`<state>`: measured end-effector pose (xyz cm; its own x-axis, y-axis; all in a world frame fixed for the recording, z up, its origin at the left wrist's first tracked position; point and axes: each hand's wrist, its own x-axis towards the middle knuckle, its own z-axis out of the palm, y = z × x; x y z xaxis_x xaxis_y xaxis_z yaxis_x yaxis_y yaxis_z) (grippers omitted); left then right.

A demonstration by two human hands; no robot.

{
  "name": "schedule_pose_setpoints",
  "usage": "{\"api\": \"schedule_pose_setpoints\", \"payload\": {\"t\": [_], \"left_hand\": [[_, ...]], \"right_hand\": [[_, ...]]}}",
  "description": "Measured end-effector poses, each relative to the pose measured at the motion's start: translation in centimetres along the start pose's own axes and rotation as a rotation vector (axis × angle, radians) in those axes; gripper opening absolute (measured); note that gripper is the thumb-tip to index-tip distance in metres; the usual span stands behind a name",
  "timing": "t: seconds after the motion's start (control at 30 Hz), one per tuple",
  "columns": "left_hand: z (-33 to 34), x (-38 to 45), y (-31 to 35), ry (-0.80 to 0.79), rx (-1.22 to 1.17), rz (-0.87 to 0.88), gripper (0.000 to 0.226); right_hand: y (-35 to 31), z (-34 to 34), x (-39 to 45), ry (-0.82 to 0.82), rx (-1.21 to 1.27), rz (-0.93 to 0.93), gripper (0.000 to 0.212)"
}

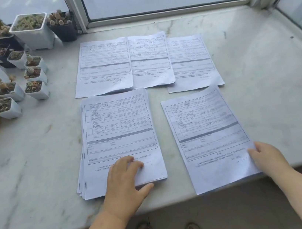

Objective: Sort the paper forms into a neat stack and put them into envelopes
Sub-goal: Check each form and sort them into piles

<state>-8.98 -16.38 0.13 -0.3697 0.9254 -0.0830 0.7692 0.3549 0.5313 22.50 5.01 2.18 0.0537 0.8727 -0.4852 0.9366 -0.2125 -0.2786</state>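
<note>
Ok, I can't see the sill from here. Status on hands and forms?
Left hand flat on the thick stack. Right hand at the loose sheet, which overhangs the ledge. Three forms beyond, unstacked. No envelopes visible.

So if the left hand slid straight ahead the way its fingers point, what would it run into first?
The left hand rests on the near end of the stack, fingers pointing away and slightly right. Going on, it would only cross that stack; past its far edge, probably the middle form of the back row.
</note>
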Motion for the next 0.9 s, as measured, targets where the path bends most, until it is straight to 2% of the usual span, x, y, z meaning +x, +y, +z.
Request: {"api": "schedule_pose_setpoints", "payload": {"t": [0.07, 0.13, 0.2, 0.23, 0.27, 0.33, 0.43, 0.5, 0.57, 0.63, 0.77, 0.9], "left_hand": [[0.0, 0.0, 0.0, 0.009, -0.007, -0.01, 0.058], [0.0, 0.1, 0.2, 0.007, -0.019, -0.021, 0.059], [0.1, 0.2, 0.2, 0.007, -0.025, -0.021, 0.059], [0.2, 0.2, 0.1, 0.014, -0.025, -0.016, 0.058], [0.2, 0.2, 0.1, 0.022, -0.027, -0.014, 0.056], [0.3, 0.1, 0.1, 0.033, -0.056, -0.032, 0.051], [0.5, 0.3, 0.4, 0.058, -0.155, -0.078, 0.048], [0.6, 0.4, 0.4, 0.07, -0.19, -0.08, 0.045], [0.7, 0.3, 0.3, 0.061, -0.201, -0.083, 0.045], [0.7, 0.2, 0.3, 0.054, -0.224, -0.095, 0.045], [0.3, -0.1, 0.0, 0.033, -0.242, -0.068, 0.049], [0.0, 0.1, -0.3, 0.04, -0.313, -0.106, 0.045]], "right_hand": [[0.4, 0.0, -0.2, 0.019, -0.055, 0.034, 0.019], [0.0, -0.2, -0.8, 0.135, -0.136, 0.026, 0.018], [-1.1, 0.0, -1.8, 0.298, -0.166, -0.074, 0.03], [-2.3, 0.2, -2.7, 0.327, -0.108, -0.147, 0.029], [-3.7, 0.8, -3.7, 0.29, -0.015, -0.211, 0.022], [-7.0, 2.8, -5.6, 0.068, 0.151, -0.301, 0.005], [-11.3, 6.4, -8.1, -0.378, 0.417, -0.282, 0.005], [-13.1, 7.9, -8.9, -0.577, 0.52, -0.26, 0.023], [-13.7, 8.6, -9.0, -0.613, 0.461, -0.345, 0.043], [-13.9, 8.8, -8.8, -0.604, 0.459, -0.424, 0.052], [-14.4, 9.2, -8.7, -0.544, 0.518, -0.466, 0.043], [-15.0, 9.9, -8.7, -0.506, 0.583, -0.418, 0.038]]}}
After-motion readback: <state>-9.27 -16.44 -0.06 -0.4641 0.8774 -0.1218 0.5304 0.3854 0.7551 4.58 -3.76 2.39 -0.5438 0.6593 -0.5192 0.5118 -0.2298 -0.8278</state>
